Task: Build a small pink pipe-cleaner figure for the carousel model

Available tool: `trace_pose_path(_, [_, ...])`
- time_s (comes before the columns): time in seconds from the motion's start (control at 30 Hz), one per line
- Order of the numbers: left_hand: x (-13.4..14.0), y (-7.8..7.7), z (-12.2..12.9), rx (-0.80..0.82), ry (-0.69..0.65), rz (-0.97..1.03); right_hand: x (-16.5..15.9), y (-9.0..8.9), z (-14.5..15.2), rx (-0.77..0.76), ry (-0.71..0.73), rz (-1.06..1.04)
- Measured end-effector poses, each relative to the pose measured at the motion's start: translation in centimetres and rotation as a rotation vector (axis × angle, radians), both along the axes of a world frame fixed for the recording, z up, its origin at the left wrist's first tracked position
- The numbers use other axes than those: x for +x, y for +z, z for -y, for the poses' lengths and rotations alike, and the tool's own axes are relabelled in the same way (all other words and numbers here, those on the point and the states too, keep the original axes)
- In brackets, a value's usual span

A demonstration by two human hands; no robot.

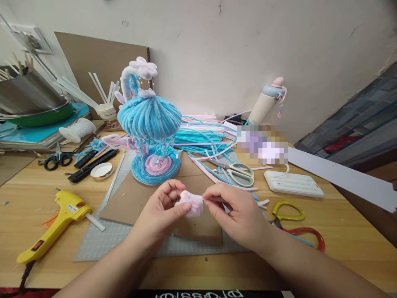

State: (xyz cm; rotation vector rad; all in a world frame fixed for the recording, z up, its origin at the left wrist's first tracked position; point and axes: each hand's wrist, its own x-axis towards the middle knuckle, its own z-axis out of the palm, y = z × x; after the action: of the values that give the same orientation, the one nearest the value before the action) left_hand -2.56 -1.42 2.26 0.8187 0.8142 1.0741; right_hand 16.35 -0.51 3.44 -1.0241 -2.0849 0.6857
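Note:
A small bundle of pale pink pipe cleaner (192, 203) is held above the cardboard, between both hands. My left hand (166, 205) is closed on its left side, thumb pressed on the front. With thumb and fingertips together, my right hand (234, 209) pinches a pink strand that runs out of the bundle. Behind them stands a blue fuzzy pipe-cleaner lamp shape (149, 118), with a white curved stem, a flower on top and a round blue and pink base (155, 167).
Cardboard (198, 231) lies on a grey cutting mat (89, 244). A yellow glue gun (58, 223) rests at left. Red-and-yellow scissors (288, 211), pale-handled scissors (240, 174) and a white power bank (293, 184) are at right. Blue pipe cleaners (201, 138) lie behind.

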Motion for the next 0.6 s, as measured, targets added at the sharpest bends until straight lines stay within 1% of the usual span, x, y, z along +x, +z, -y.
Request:
trace_pose_path(0.13, [0.09, -0.07, 0.05, -0.063, -0.051, -0.062, 0.11, -0.05, -0.01, 0.018, 0.008, 0.009])
trace_pose_path(0.3, [-0.02, -0.15, 0.09, -0.052, -0.155, -0.152, 0.16, -0.04, -0.12, 0.017, 0.02, 0.019])
trace_pose_path(0.37, [-0.05, -0.07, 0.1, -0.069, -0.161, -0.144, 0.18, 0.08, -0.2, 0.047, 0.022, -0.003])
trace_pose_path(0.47, [-0.01, 0.09, 0.11, -0.103, -0.147, -0.104, 0.16, 0.34, -0.3, 0.095, 0.066, -0.042])
trace_pose_path(0.6, [0.11, 0.18, 0.05, -0.105, -0.125, -0.058, 0.05, 0.45, -0.26, 0.11, 0.092, -0.067])
